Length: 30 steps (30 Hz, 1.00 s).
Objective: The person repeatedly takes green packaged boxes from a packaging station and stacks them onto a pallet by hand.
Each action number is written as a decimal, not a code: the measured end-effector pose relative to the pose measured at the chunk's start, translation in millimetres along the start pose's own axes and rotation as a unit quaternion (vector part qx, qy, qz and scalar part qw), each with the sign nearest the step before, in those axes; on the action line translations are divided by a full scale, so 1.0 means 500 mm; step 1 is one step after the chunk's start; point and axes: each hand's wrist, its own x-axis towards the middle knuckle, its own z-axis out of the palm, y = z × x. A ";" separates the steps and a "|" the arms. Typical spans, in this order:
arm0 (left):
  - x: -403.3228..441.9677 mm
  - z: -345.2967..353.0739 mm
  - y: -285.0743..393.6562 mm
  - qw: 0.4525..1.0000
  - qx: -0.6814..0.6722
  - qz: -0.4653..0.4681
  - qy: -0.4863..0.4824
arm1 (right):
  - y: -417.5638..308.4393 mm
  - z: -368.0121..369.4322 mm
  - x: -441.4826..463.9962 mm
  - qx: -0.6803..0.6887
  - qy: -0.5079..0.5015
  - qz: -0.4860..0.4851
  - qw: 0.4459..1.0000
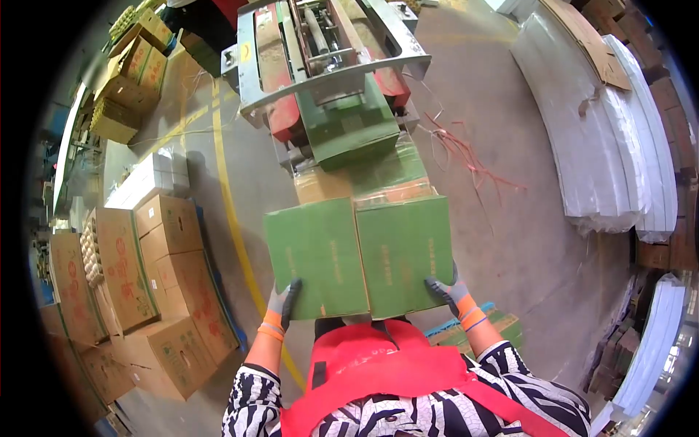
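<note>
A green cardboard box [320, 255] is in front of my red apron, its two top panels meeting along a middle seam. My left hand [285, 300], in a grey glove with an orange cuff, grips the box's near left side, thumb on the top. On the near right side my right hand [453, 290] holds it the same way, in a matching glove. The fingers under or behind the edges are partly hidden. Beyond this box, a second green box [349, 127] sits in the mouth of a carton-sealing machine [331, 93], with taped cardboard between the two.
Brown cartons [178, 284] are stacked on the left, along with egg trays [91, 251]. A yellow line [237, 233] runs along the floor. Red strapping scraps [466, 149] lie right of the machine. Wrapped white sheets [582, 138] stand at right. Another green carton [502, 328] is by my right forearm.
</note>
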 end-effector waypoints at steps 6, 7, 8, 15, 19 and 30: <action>-0.063 0.024 -0.049 0.986 -0.146 0.051 0.064 | -0.050 -0.104 -0.038 0.188 0.122 0.051 0.973; -0.057 0.010 -0.029 0.979 -0.193 0.047 0.039 | -0.053 -0.144 -0.008 0.233 0.148 0.049 0.960; -0.058 -0.004 -0.008 0.970 -0.240 0.040 0.017 | -0.115 -0.155 0.021 0.111 0.114 -0.036 0.987; 0.190 -0.071 0.127 0.990 -0.115 0.064 0.053 | -0.386 -0.162 0.325 -0.019 -0.003 -0.077 0.997; 0.128 -0.092 0.141 0.996 0.019 0.079 0.031 | -0.342 -0.161 0.227 -0.105 -0.044 -0.042 0.993; -0.048 -0.161 0.005 0.997 -0.005 0.019 0.071 | -0.194 -0.213 0.052 -0.024 0.033 0.010 0.999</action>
